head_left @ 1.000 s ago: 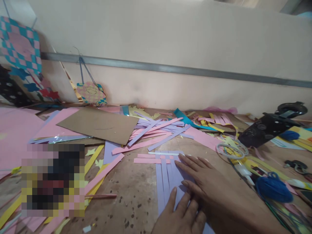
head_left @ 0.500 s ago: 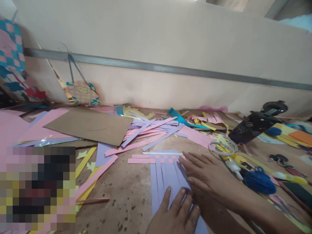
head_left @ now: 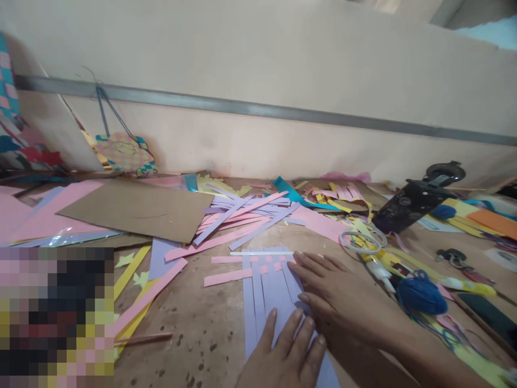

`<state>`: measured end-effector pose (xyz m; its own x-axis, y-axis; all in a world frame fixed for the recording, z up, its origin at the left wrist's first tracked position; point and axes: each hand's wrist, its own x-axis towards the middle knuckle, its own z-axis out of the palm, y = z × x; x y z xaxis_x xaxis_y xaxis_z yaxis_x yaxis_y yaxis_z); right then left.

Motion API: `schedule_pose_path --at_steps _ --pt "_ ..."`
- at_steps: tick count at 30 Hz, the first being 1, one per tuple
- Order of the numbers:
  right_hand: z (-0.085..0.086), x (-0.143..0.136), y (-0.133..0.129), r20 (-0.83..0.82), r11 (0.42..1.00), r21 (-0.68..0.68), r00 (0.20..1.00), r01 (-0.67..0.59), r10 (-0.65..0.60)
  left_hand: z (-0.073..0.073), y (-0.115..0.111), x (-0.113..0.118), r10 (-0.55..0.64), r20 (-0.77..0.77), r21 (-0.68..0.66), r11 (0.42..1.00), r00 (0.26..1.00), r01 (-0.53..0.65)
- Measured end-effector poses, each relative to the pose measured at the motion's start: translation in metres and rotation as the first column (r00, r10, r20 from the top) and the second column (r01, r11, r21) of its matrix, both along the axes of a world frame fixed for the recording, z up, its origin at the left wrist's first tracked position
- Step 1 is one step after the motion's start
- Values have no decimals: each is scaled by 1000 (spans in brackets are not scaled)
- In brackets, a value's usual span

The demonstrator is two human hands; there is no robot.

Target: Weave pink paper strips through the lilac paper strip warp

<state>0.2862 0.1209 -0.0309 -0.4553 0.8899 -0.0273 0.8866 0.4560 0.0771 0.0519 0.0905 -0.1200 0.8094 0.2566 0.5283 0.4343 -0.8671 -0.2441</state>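
Observation:
A lavender paper sheet (head_left: 250,307), slit into long strips, lies in front of me. Two pink paper strips (head_left: 228,277) are woven through its upper part and stick out on the left; the lower one slants slightly away from the upper. A thin white stick (head_left: 262,253) lies across the sheet's top edge. My left hand (head_left: 288,350) rests on the lower part of the lavender strips, fingers spread. At the weave's right edge lies my right hand (head_left: 335,288), fingers stretched out and covering the right ends of the pink strips.
Cardboard (head_left: 137,210) and loose pink and lavender strips (head_left: 242,213) lie behind. To the right are a black tape dispenser (head_left: 416,202), white rings (head_left: 363,240), a glue bottle (head_left: 382,275), blue yarn (head_left: 422,293) and a phone (head_left: 487,318). A wall stands at the back.
The lower pink strip has slid toward me and tilted, opening a gap below the upper one. My hands stay about where they were on the sheet; the view has shifted slightly right.

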Motion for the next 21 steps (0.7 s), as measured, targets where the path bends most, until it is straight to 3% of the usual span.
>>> schedule_pose_path --at_steps 6,12,17,21 --pt "6 -5 0 -6 1000 -24 1000 20 -21 -3 0 0 -12 -4 -5 1000 1000 12" --pt "14 -23 -2 -15 1000 -1 1000 -3 3 1 -1 1 -34 -76 -129 991 997 24" --pt "22 -41 0 10 992 -123 1000 16 -15 6 -2 2 -29 -72 -185 983 997 15" --pt "15 -41 5 -9 986 -148 997 73 -75 7 -2 2 -49 -82 -240 970 995 28"
